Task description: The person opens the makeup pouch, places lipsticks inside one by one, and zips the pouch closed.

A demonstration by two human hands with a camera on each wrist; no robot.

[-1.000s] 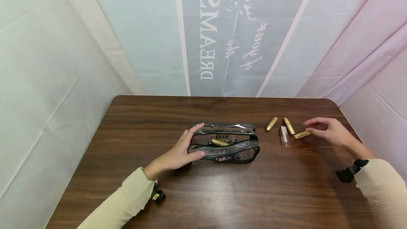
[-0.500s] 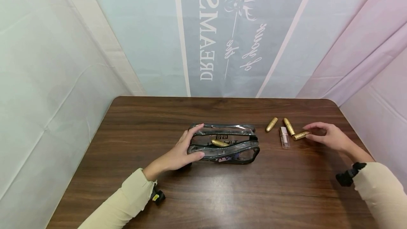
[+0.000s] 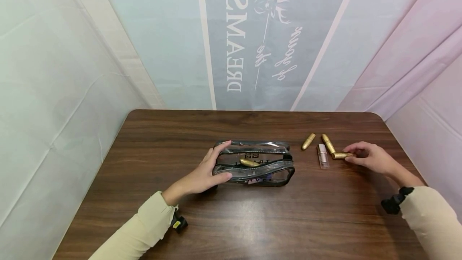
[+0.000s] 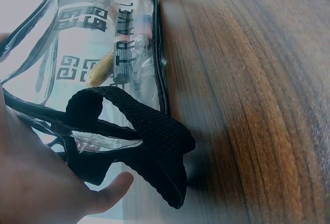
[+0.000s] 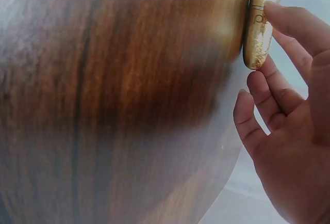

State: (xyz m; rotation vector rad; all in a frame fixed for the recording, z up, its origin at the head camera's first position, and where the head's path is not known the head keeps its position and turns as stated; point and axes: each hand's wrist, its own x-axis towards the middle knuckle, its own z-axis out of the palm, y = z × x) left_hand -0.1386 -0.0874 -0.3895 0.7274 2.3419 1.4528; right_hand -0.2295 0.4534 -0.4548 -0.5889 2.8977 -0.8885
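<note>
Swung slightly since the earlier frame, the rightmost gold bullet-shaped tube (image 3: 339,155) lies left-to-right on the bench (image 3: 306,220), its right end pinched in our right hand (image 3: 375,159); our left hand (image 3: 200,177), fingers spread, rests on the clear travel pouch (image 3: 245,172), well to the left.

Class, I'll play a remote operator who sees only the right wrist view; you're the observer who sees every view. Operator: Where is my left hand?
Observer: In the head view, your left hand holds one end of a clear pouch.
Operator: Is anything inside?
Observer: Yes, a gold tube shows inside.
Operator: What lies left of my pinched tube?
Observer: A clear-ended tube lies on the table, to its left.
</note>
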